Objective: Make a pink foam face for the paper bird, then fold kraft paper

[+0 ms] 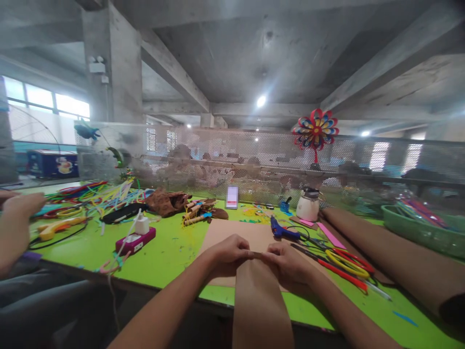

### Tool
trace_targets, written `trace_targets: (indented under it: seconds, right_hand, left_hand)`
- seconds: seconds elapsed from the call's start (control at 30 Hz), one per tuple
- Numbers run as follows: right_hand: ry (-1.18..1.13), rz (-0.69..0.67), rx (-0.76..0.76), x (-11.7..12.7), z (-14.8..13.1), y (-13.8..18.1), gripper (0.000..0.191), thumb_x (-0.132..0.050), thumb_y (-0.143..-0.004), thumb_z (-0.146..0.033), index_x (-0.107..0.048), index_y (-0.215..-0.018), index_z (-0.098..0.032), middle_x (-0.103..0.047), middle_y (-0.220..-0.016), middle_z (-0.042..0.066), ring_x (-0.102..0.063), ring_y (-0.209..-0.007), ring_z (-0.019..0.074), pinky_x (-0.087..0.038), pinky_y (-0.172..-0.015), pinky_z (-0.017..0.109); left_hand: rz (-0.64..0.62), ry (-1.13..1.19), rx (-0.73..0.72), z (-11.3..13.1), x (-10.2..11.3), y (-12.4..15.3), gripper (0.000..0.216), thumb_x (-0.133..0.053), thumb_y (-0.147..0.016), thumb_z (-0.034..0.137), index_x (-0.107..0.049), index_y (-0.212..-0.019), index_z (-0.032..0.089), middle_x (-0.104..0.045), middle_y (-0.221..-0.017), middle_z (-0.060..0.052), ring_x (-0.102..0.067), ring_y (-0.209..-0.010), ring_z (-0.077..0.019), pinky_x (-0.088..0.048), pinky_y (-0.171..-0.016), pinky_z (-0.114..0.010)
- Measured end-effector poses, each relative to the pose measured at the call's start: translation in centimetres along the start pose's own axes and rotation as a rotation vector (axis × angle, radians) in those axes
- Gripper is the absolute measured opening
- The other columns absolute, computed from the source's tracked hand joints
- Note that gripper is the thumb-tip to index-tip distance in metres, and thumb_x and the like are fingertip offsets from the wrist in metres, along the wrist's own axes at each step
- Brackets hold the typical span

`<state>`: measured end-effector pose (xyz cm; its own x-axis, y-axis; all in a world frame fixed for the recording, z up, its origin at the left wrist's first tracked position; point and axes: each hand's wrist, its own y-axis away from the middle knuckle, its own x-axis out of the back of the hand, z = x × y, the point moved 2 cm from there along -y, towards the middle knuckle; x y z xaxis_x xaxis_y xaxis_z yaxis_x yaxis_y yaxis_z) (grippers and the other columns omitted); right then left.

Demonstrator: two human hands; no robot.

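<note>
A long strip of brown paper (pixel 262 305) runs from my fingers down over the table's near edge, toward my body. My left hand (pixel 230 249) pinches the strip's far end at its left corner. At the right corner of that same end, my right hand (pixel 286 261) is closed with thumb and fingers on the paper. The end looks folded or rolled between the fingertips. Beneath both hands lies a flat tan sheet (pixel 225 235). A blue glue gun (pixel 285 230) rests just beyond my right hand, and scissors with long dark blades (pixel 308 252) lie beside it.
Coils of red and yellow cord (pixel 348 261), a large brown paper roll (pixel 392 247) and a green basket (pixel 421 228) are at right. A purple power strip (pixel 136 241) and yellow glue gun (pixel 60 227) sit left, near another person's hand (pixel 23 206). A mesh partition (pixel 218 169) stands behind.
</note>
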<state>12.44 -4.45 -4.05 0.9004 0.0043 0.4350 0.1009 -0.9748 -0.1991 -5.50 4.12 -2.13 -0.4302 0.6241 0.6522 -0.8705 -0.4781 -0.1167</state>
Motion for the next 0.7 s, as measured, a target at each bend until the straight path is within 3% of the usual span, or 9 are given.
trace_targets:
  seconds: [0.2,0.37,0.5,0.7]
  right_hand:
    - [-0.17,-0.08,-0.045,-0.1,-0.3,0.5,0.036,-0.062,-0.075,-0.048,-0.049,-0.061,-0.018,-0.04,-0.043,-0.007,-0.032,-0.04,0.0069,-0.021,-0.042,0.022]
    - [-0.255,-0.037,-0.055,0.5,0.5,0.2,0.034,-0.068,-0.071,-0.042,-0.049,-0.057,-0.017,-0.041,-0.044,-0.006,-0.034,-0.04,0.0066,-0.024,-0.042,0.022]
    - [-0.304,0.029,-0.061,0.7,1.0,0.0,0.033,-0.068,-0.071,-0.043,-0.048,-0.061,-0.018,-0.04,-0.045,-0.007,-0.035,-0.04,0.0072,-0.025,-0.042,0.022]
    - [-0.404,0.08,-0.042,0.3,1.0,0.1,0.034,-0.07,-0.067,-0.048,-0.053,-0.067,-0.018,-0.049,-0.054,-0.003,-0.044,-0.049,0.0105,-0.033,-0.047,0.024]
  left_hand:
    - [-0.057,0.381,0.088,-0.4,-0.2,0.6,0.039,-0.067,-0.068,0.049,-0.054,-0.065,0.013,-0.04,-0.054,0.005,-0.033,-0.052,-0.0081,-0.025,-0.051,-0.023]
    - [-0.061,0.377,0.102,-0.7,0.0,0.6,0.039,-0.071,-0.064,0.048,-0.055,-0.063,0.012,-0.041,-0.053,0.005,-0.034,-0.052,-0.0079,-0.025,-0.051,-0.023]
    - [-0.03,0.578,0.137,-0.3,-0.5,1.0,0.042,-0.069,-0.065,0.052,-0.048,-0.063,0.016,-0.034,-0.047,0.008,-0.031,-0.044,-0.0066,-0.026,-0.047,-0.023]
    - [0.07,0.572,0.16,-0.2,-0.4,0.9,0.048,-0.074,-0.058,0.054,-0.046,-0.056,0.016,-0.04,-0.043,0.006,-0.037,-0.04,-0.007,-0.028,-0.046,-0.023]
